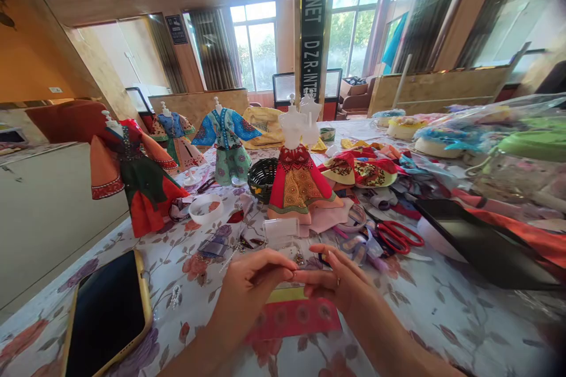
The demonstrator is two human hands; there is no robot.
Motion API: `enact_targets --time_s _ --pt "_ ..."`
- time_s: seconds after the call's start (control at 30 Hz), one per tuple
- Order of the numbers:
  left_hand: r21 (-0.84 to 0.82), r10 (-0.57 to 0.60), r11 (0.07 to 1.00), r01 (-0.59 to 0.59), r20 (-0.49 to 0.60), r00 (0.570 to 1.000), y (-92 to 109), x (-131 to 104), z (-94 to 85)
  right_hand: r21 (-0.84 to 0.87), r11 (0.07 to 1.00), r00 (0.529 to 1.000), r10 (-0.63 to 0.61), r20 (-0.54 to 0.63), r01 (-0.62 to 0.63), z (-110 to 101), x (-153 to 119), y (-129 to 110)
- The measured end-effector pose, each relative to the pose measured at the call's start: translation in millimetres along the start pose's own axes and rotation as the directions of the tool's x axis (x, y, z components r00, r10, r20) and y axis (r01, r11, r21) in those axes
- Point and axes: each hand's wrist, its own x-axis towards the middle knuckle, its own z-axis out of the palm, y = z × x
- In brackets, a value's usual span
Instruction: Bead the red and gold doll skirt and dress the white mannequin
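Observation:
My left hand (pixel 254 283) is closed in a pinch, thumb against forefinger. Whatever sits between those fingertips, if anything, is too small to make out. My right hand (pixel 349 285) has its fingers apart, one of them stretched across to touch the left fingertips. Below both hands a pink-red fabric strip (pixel 300 318) with a row of round motifs lies on the tablecloth, a yellow band (pixel 286 294) along its far edge. Just beyond the fingers stands a small clear box (pixel 281 228) with its lid up and tiny beads (pixel 299 256) inside, partly hidden by my hands.
A phone (pixel 106 312) lies at left, a dark tablet-like device (pixel 481 241) at right. Red-handled scissors (pixel 398 237) rest among fabric scraps. Dressed mini mannequins (pixel 132 171) and a red-skirted one (pixel 303 182) stand behind, near a black basket (pixel 262 179) and white ring (pixel 206 210).

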Motion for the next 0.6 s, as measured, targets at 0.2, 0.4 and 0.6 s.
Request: enact_targets --time_s 0.2,0.4,0.6 --pt "0.134 0.135 0.982 -0.131 -0.018 0.991 2 -5 -3.5 -0.193 0.976 0.994 -0.100 0.036 0.105 -2 -5 4" --pt "0.360 0.396 0.856 -0.371 0.005 0.918 -7 -12 -9.2 -0.331 0.939 0.995 -0.073 0.069 0.092 -6 -14 9" --pt "0.483 0.525 0.733 -0.479 0.047 0.850 -17 -16 -10.7 -0.366 0.926 0.985 -0.028 0.171 0.090 -8 -16 8"
